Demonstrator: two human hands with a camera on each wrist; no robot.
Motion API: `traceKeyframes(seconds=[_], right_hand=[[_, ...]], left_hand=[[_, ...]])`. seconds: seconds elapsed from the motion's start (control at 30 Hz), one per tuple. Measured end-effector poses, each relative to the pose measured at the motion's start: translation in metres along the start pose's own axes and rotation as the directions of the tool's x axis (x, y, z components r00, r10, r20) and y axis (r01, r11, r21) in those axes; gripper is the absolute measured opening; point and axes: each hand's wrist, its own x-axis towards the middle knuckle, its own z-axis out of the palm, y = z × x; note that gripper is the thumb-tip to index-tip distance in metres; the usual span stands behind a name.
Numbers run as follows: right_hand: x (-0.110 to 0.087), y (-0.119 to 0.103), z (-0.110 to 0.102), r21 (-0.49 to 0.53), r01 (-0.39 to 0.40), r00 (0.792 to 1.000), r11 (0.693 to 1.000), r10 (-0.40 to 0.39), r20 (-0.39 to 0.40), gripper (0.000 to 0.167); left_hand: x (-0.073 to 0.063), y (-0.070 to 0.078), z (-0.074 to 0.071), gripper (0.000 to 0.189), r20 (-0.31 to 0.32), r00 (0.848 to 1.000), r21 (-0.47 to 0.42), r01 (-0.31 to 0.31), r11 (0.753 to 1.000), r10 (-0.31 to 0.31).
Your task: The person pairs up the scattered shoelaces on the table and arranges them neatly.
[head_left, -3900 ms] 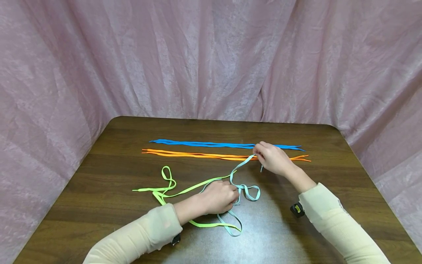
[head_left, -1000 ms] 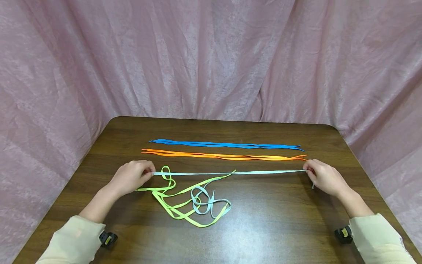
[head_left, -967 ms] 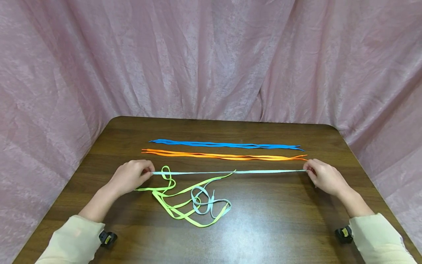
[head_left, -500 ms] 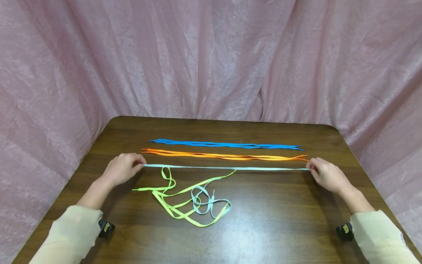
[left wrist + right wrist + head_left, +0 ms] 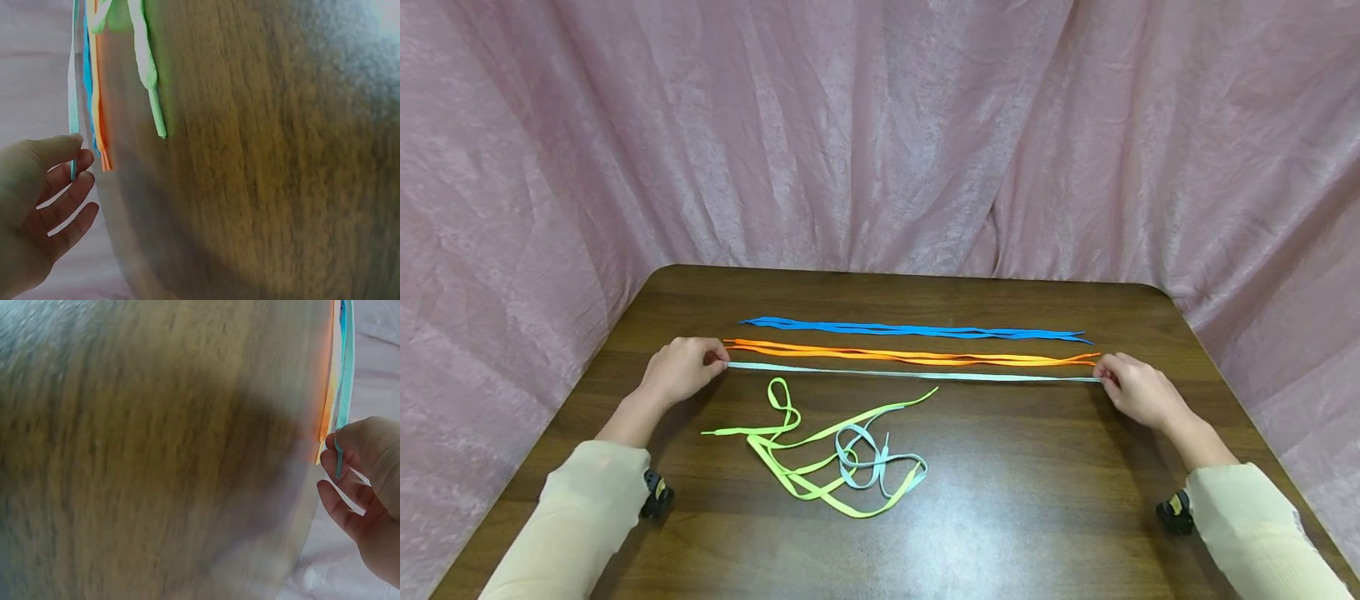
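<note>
A pale blue shoelace is stretched nearly straight across the table, just in front of the orange laces. My left hand pinches one end between thumb and forefinger; in the left wrist view the lace's tip pokes out below the thumb. At the other end my right hand pinches the same lace, and its aglet hangs past the fingers in the right wrist view. Nearer to me lie a loosely looped yellow-green shoelace and a second pale blue shoelace coiled over it.
Blue laces lie straight side by side at the back, behind the orange ones. The wooden table has a rounded far edge, and a pink curtain hangs around it.
Both hands have drawn the pale blue lace out of the tangle and stretched it. Over the last second it has moved away from me, towards the orange laces, and the left hand shifted outward.
</note>
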Motion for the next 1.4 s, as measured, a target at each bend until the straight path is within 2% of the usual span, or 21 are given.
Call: traceKeyframes(seconds=[0.27, 0.73, 1.13, 1.4], right_hand=[[0.001, 0.002, 0.006, 0.009, 0.008, 1.000, 1.000, -0.009, 0.028, 0.018], [0.003, 0.003, 0.008, 0.022, -0.049, 0.991, 0.999, 0.046, 0.122, 0.016], [0.005, 0.002, 0.008, 0.014, -0.030, 0.993, 0.999, 0.028, 0.115, 0.020], [0.006, 0.005, 0.008, 0.018, -0.026, 0.989, 0.999, 0.023, 0.148, 0.018]], left_hand=[[0.003, -0.005, 0.006, 0.005, 0.037, 0.998, -0.009, 0.054, 0.998, -0.054], [0.004, -0.013, 0.013, 0.004, 0.085, 0.994, -0.006, 0.075, 0.997, -0.074], [0.007, -0.014, 0.016, 0.004, 0.055, 0.997, -0.002, 0.057, 0.998, -0.056], [0.009, -0.014, 0.018, 0.004, 0.029, 0.999, -0.002, 0.041, 0.999, -0.041]])
